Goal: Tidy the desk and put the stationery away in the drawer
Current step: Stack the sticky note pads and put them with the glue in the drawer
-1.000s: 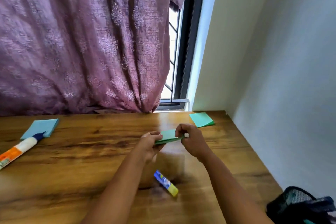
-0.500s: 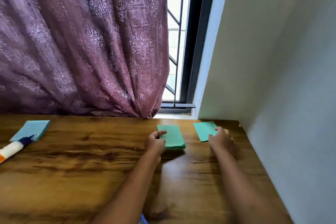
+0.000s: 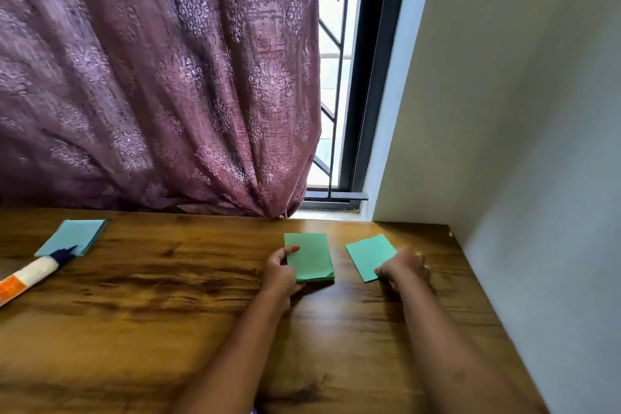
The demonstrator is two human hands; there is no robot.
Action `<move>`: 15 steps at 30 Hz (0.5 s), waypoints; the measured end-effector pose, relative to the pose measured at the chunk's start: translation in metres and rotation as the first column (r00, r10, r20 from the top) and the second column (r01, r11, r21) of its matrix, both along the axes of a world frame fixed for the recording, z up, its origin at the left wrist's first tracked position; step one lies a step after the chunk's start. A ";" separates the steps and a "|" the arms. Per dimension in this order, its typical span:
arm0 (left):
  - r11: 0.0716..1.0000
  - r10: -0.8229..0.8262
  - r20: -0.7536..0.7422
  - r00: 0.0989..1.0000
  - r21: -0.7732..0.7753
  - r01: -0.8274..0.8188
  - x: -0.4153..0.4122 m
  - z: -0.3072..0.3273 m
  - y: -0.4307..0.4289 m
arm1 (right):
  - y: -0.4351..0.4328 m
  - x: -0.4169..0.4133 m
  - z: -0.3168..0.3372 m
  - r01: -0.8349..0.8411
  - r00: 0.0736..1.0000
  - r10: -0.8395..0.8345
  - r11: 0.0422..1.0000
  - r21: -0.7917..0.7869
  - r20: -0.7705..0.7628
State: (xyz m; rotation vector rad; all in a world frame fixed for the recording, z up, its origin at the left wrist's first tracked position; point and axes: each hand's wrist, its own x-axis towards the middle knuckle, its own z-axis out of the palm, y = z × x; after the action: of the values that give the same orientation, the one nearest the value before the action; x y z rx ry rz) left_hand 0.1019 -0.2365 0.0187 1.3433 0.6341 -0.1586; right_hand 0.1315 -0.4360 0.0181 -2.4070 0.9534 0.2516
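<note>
View from a head-worn camera, looking down at a brown wooden tabletop (image 3: pixel 168 306) set in a corner. A patterned purple curtain (image 3: pixel 161 77) hangs behind it, a barred window (image 3: pixel 331 104) shows at the curtain's edge, and a pale wall (image 3: pixel 521 144) runs along the right.

The tidying looks to be at an early stage: four items of stationery are out on the tabletop, and no drawer is in view. Two bare forearms reach forward.

The left hand (image 3: pixel 280 274) holds the left green pad (image 3: pixel 311 255), a thin stack of mint-green sheets. Its grip pinches the pad's near left side, thumb on top and fingers curled under. The pad's near end seems slightly lifted.

Just to its right, apart from it, lies the right green pad (image 3: pixel 368 254), the same colour and turned at an angle. The right hand (image 3: pixel 405 267) covers its near right corner, and its grip is curled on that corner with the thumb tip at the edge. The fingers beneath are hidden.

Far to the left, untouched, a light blue pad (image 3: pixel 72 235) lies near the curtain. A white glue bottle (image 3: pixel 30 274) with an orange label lies on its side, its dark cap resting against the blue pad. Judging by this, both green pads are being gathered, while the blue pad and the glue are yet to be collected.
</note>
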 end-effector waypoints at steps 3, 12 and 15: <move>1.000 0.006 0.025 1.000 0.020 -0.006 -0.016 0.002 0.015 | 0.010 -0.025 -0.001 0.028 0.999 -0.027 0.999 -0.017 0.045; 0.998 -0.058 0.160 0.985 0.043 0.051 -0.078 0.000 0.078 | 0.059 -0.100 0.014 0.095 0.860 -0.246 0.938 0.334 0.447; 0.997 -0.073 0.240 0.968 0.049 0.063 -0.103 -0.007 0.099 | 0.088 -0.136 0.021 0.078 0.760 -0.327 0.903 0.422 0.561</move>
State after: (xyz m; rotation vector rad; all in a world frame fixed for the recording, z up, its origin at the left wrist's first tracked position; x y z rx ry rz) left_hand -0.0013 -0.1376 0.0119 1.3985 0.3881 -0.0362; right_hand -0.0046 -0.3477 0.0395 -1.8061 0.7541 -0.4021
